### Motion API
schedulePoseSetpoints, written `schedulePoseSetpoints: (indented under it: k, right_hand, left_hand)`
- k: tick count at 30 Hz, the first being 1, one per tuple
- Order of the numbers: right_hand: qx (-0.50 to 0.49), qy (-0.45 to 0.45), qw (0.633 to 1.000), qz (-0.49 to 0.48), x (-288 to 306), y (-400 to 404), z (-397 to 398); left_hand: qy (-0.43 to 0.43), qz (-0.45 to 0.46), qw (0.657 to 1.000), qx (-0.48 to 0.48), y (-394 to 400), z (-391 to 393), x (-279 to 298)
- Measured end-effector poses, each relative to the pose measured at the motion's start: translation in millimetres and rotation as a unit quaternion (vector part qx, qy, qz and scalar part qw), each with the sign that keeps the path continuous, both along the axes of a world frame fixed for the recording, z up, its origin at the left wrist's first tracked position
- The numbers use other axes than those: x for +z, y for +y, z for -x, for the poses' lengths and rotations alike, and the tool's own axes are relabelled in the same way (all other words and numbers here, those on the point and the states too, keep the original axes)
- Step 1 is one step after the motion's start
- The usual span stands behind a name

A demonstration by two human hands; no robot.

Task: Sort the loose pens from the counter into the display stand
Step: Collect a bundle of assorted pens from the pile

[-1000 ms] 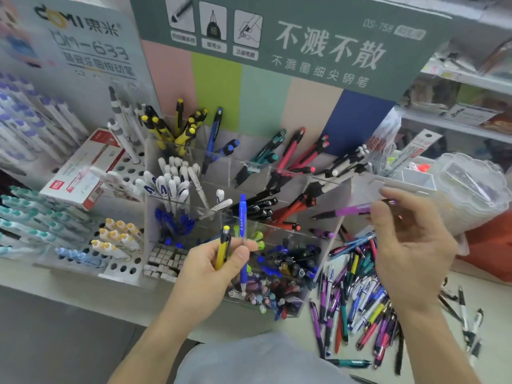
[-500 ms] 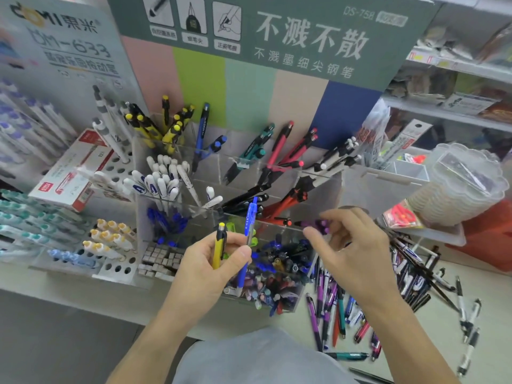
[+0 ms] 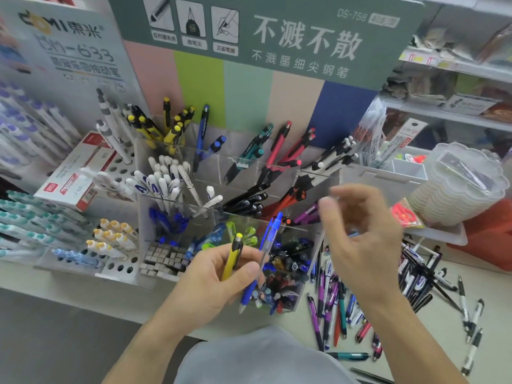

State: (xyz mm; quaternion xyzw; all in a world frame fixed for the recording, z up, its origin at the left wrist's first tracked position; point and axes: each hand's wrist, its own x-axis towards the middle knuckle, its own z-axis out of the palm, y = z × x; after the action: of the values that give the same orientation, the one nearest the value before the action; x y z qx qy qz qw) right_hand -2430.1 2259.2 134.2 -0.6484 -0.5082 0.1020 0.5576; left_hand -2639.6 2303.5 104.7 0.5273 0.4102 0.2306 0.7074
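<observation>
Head view: two pens are held in the left hand point(image 3: 219, 275), a yellow pen point(image 3: 232, 257) and a blue pen point(image 3: 261, 259). Both pens are pinched between thumb and fingers and are stood almost upright, tips down. The right hand point(image 3: 360, 245) is seen blurred, with loosely curled fingers, and nothing can be seen in it. It is hung just in front of the display stand point(image 3: 318, 187), near the slot where a purple pen point(image 3: 306, 214) is lying.

The loose pens point(image 3: 332, 309) are spread on the counter point(image 3: 443, 322), below and to the right of the right hand. Most of them are laid with their long side pointing away from the person. More yellow pens are stood in a back slot on the left. The pile is nearer to the right hand, so it is probably the hand to be used for the next pick, with a reach down and a little back.
</observation>
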Motion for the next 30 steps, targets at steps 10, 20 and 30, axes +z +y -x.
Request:
schedulePoseSetpoints:
  k: [10,20,30]
  right_hand:
    - [0.199,0.212,0.951,0.102,-7.3,21.6,51.9]
    - [0.311,-0.218,0.922,0.067,-59.5,99.2,133.9]
    - [0.249,-0.211,0.944,0.053,-55.1,91.9,131.4]
  left_hand:
    - [-0.009,0.01,0.981,0.191,15.7,47.9,-14.3]
    - [0.067,-0.088,0.924,0.365,23.0,99.3,-28.0]
    - [0.055,-0.22,0.925,0.306,29.7,70.7,-16.2]
